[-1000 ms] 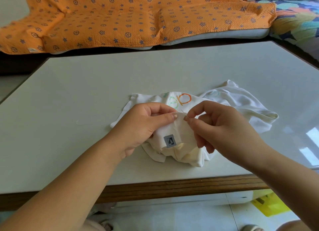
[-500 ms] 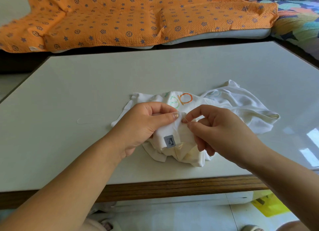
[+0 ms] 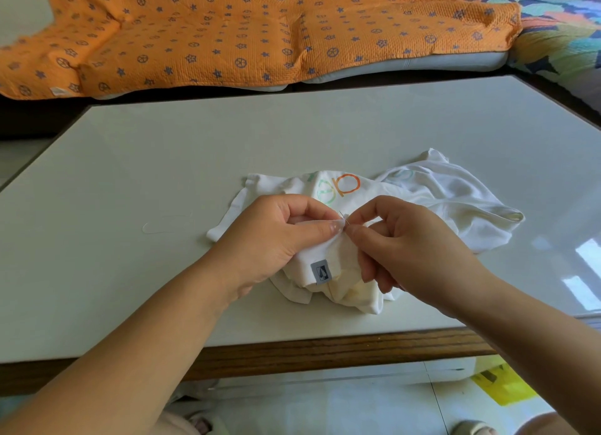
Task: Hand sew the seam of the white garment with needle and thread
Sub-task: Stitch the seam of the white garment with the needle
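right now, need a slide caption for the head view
Left hand pinches the white garment's seam while the right hand works a needle into it at a table.

- white garment (image 3: 455, 200): printed characters near its far edge, seen upside down; an orange one shaped like "a" or "d" and a pale green round one beside it, neither surely readable
- grey label (image 3: 320, 271) sewn on the near fold of the garment: a small dark mark, too small to read
- orange blanket (image 3: 247, 31): repeated blue stars and wheel-like signs; no words
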